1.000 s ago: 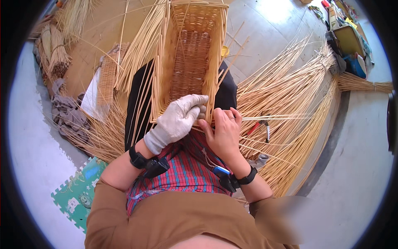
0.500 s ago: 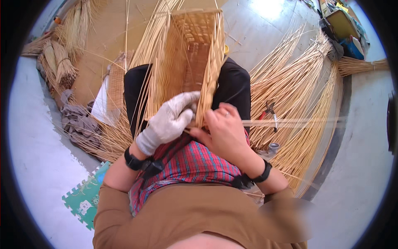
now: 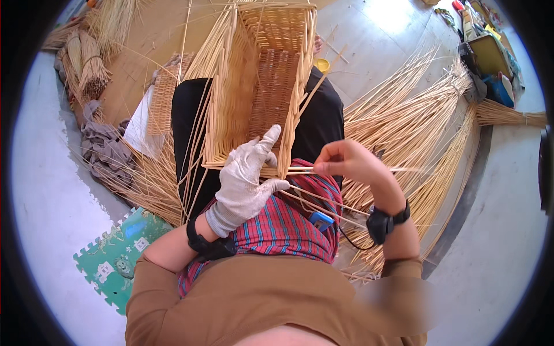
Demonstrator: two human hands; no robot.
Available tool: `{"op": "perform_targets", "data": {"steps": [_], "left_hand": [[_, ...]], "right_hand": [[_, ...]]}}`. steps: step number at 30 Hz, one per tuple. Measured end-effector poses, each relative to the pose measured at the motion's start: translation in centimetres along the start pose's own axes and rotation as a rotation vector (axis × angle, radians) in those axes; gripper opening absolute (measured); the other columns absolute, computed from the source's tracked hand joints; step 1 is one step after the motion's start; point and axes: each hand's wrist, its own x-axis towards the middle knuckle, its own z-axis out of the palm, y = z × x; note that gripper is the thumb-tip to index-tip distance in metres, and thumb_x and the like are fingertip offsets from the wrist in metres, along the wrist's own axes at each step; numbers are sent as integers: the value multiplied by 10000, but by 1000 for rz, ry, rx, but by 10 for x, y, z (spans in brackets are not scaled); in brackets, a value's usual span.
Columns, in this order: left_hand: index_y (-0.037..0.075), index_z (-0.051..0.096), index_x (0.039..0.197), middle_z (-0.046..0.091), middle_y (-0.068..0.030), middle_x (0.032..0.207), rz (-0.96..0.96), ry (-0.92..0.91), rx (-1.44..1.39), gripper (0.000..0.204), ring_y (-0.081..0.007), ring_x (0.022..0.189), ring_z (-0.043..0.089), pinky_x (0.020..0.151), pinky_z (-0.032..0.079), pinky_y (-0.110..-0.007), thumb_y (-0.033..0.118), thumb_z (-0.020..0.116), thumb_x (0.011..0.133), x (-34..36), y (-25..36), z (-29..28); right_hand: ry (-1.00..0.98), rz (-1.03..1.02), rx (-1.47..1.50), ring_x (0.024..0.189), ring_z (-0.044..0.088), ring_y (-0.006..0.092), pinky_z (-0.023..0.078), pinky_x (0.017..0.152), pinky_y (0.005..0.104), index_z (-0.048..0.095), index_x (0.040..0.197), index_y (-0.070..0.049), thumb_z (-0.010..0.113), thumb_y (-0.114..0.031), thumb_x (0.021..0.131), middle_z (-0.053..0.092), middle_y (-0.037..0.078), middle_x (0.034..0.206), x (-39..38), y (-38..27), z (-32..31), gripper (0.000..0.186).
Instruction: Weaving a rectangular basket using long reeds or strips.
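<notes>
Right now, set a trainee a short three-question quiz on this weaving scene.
1. True or false: the left hand is bare.
2. What does the right hand pinch? A) a thin cane strand B) scissors C) a cloth
3. Fill in: the green foam mat lies on the person's ____ side.

Key:
1. False; it wears a white work glove and rests on the near rim of the wicker basket.
2. A; the thin cane strand runs across from the basket rim.
3. Left.
</notes>
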Motion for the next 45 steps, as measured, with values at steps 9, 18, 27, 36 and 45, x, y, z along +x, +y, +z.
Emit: {"op": "perform_targets", "data": {"steps": [9,18,27,36,45], "left_hand": [[140,421,1615,684,-50,922,-54,7,-30,1127,-259,946,648,960,506,-381,248,978,641,0,0,6],[168,402,1629,680,-30,883,-47,-107,-19,1140,-246,898,643,921,526,-380,237,979,648,-3,1,9],[130,362,1639,699,-49,848,-201,-299,-170,1069,-202,838,674,810,553,-330,178,931,736,12,6,-4],[26,161,1664,432,-244,1572,-67,-171,-158,1127,-331,1441,468,1192,388,-386,302,864,827,130,-12,29],[48,151,1666,426,-278,1573,-110,-242,-605,1165,-363,1434,486,1212,372,-383,252,874,776,148,-36,55]], "right_hand": [[548,-43,-687,696,709,303,553,675,432,770,863,-109,815,-597,786,703,81,711,30,9,22,496],[756,-345,225,489,496,75,399,462,233,576,979,-46,542,-268,1108,613,33,651,29,15,-64,258],[690,-549,-104,505,592,137,459,492,300,523,996,-27,586,-216,1083,630,68,627,70,-73,-25,217],[701,-512,-104,526,584,142,454,531,306,544,1023,-37,602,-237,1079,635,57,627,80,-77,-19,215],[951,-485,-236,607,615,250,479,584,385,576,994,-46,734,-271,984,623,92,710,34,-40,23,274]]}}
